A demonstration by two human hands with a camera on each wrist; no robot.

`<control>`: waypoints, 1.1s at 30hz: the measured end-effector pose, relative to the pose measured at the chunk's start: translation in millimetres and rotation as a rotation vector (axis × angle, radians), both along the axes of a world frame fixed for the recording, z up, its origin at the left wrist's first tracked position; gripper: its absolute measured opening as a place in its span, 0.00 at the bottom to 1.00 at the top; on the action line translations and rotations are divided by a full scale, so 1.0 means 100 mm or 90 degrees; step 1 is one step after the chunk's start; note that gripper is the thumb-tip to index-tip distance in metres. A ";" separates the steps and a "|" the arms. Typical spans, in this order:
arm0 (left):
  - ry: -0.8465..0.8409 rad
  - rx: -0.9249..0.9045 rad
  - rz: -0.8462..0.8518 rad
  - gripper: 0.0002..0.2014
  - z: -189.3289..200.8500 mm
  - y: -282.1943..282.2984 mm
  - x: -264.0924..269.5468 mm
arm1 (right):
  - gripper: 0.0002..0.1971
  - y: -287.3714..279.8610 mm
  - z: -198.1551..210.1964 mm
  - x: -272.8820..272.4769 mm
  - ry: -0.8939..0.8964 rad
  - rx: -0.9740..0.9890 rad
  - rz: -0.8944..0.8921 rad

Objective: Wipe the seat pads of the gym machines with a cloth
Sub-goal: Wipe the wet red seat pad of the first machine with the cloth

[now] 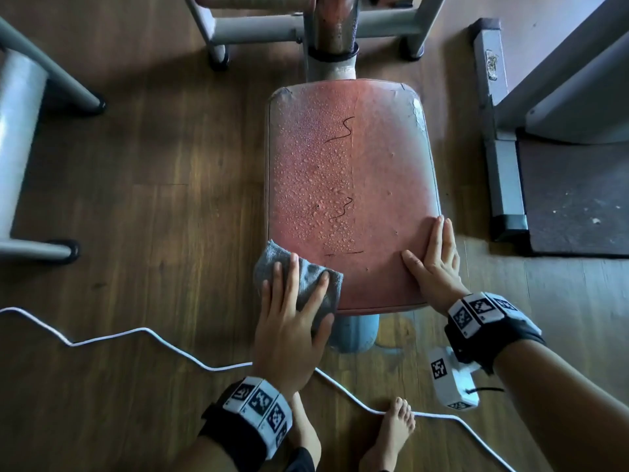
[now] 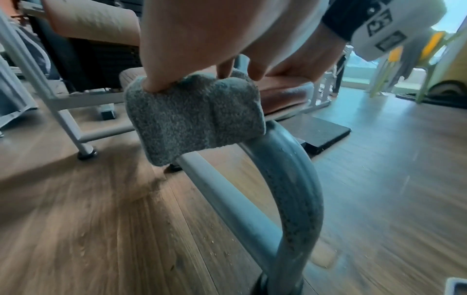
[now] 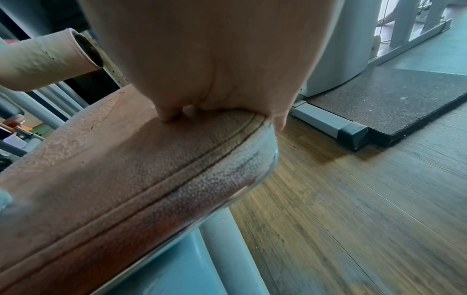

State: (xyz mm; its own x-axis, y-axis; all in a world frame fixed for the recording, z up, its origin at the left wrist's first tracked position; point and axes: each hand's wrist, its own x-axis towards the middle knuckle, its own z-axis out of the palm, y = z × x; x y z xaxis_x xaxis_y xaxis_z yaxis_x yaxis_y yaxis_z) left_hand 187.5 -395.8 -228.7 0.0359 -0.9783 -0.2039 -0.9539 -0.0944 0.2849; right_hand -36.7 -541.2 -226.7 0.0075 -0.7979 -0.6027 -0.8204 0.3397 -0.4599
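A red seat pad [image 1: 357,172] fills the middle of the head view; water drops cover its left half and thin dark marks run down its centre. A grey cloth [image 1: 308,272] lies over the pad's near-left corner and hangs down past the edge [image 2: 192,119]. My left hand [image 1: 292,311] presses the cloth with straight, spread fingers, the thumb on its near side. My right hand [image 1: 435,260] rests flat on the near-right edge of the pad [image 3: 126,159], fingers along the side and thumb on top. It holds nothing.
A grey curved post [image 2: 290,189] carries the seat. Grey machine legs [image 1: 20,148] stand on the left and a frame [image 1: 272,28] at the far end. A black rubber mat [image 1: 578,199] lies on the right. A white cable [image 1: 170,345] crosses the wooden floor by my bare feet [image 1: 391,434].
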 end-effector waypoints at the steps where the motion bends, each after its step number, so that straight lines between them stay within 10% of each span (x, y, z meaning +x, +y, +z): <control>1: 0.003 0.002 0.006 0.28 0.00 -0.05 -0.01 | 0.43 0.00 0.00 0.00 -0.001 0.001 0.002; 33: 0.011 -0.010 0.047 0.27 0.01 -0.54 -0.60 | 0.42 0.01 0.00 0.00 -0.021 -0.031 0.000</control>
State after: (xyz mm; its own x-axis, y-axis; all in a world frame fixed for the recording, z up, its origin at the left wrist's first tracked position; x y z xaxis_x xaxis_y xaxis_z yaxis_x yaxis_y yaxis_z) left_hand 127.0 -450.1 -227.2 0.1044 -0.9763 -0.1895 -0.9397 -0.1592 0.3026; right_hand -36.7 -540.0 -227.0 0.0263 -0.8265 -0.5623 -0.8044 0.3165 -0.5029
